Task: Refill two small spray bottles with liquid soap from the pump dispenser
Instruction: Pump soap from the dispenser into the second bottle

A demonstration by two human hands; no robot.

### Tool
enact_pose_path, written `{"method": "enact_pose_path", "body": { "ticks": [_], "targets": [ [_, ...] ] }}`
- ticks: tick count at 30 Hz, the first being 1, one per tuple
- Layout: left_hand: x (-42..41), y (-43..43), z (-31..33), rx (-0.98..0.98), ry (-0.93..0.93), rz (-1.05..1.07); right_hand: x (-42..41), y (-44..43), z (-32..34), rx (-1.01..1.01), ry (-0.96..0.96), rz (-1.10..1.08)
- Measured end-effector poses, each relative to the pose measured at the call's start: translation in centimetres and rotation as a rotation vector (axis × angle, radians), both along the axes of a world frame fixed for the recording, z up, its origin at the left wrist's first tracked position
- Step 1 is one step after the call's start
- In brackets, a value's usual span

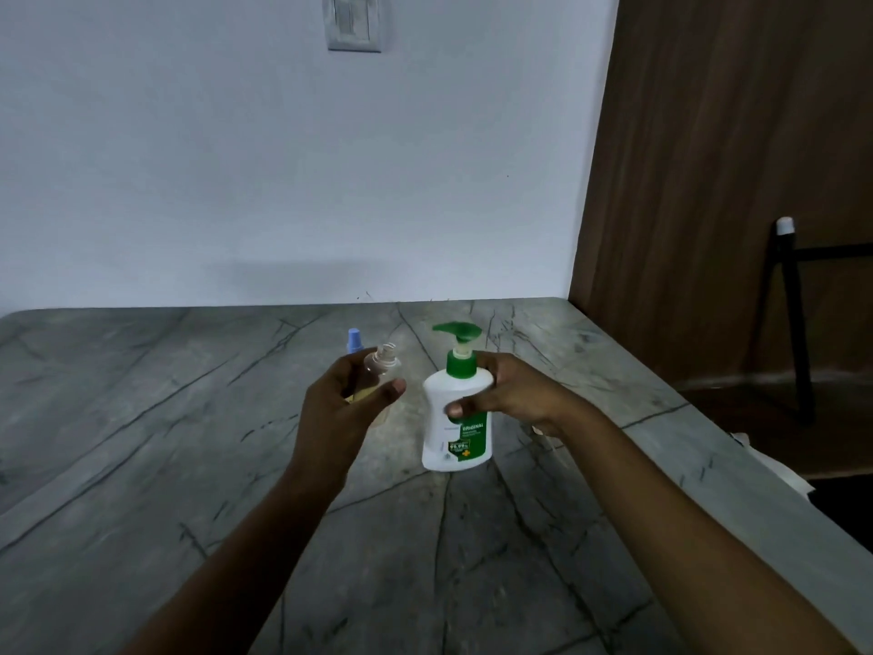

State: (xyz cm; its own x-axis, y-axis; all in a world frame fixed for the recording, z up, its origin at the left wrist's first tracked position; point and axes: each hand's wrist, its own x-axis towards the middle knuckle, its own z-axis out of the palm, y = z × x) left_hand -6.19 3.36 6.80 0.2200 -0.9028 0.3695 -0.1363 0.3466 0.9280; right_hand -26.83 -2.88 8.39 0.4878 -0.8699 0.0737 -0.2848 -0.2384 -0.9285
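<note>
My left hand [342, 404] holds a small clear spray bottle [380, 371] above the counter, its open neck tilted toward the right. Behind that hand a second small bottle with a blue cap [354, 341] shows only its top. My right hand [500, 394] grips the white pump dispenser [453, 418] around its shoulder; it has a green pump head and a green label. The dispenser is upright and appears lifted slightly off the grey marble counter [189, 465]. Bottle and dispenser are a short gap apart.
The counter ends at a white wall behind and at an edge on the right [708, 446]. Beyond that edge are a brown wooden panel [732, 182] and a black metal stand [793, 323]. A wall switch [354, 21] sits high up.
</note>
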Motion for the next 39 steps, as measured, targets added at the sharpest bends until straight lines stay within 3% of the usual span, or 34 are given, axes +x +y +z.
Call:
{"method": "enact_pose_path", "body": {
  "ticks": [7,9,13,15,17,20,25,29,39],
  "targets": [
    [-1.0,2.5,0.6,-0.006,-0.057,-0.042,-1.0,3.6,0.6,0.042,0.022,0.056],
    [-1.2,2.8,0.8,-0.024,-0.082,-0.024,-1.2,4.8,1.3,-0.010,-0.038,-0.017],
    [-1.5,3.0,1.2,-0.057,-0.146,0.016,-1.3,6.6,2.0,-0.466,-0.303,-0.382],
    [-1.8,2.8,1.3,-0.061,-0.190,0.042,-0.8,7.2,1.9,-0.721,-0.204,-0.456],
    [-1.9,2.5,1.1,-0.052,-0.210,0.060,0.0,7.2,1.7,-0.850,-0.073,-0.496],
    [-2.2,2.1,0.8,-0.027,-0.221,0.071,0.8,6.6,1.8,-0.753,-0.026,-0.442],
    [-3.2,2.1,0.2,-0.011,-0.225,0.052,1.2,6.1,2.0,-0.563,-0.193,-0.341],
    [-3.7,2.0,-0.4,-0.008,-0.154,0.021,1.2,5.9,1.8,-0.551,-0.237,-0.322],
    [-3.0,1.5,-0.1,0.018,-0.229,-0.031,0.3,5.1,2.6,-0.555,-0.149,-0.227]
  ]
}}
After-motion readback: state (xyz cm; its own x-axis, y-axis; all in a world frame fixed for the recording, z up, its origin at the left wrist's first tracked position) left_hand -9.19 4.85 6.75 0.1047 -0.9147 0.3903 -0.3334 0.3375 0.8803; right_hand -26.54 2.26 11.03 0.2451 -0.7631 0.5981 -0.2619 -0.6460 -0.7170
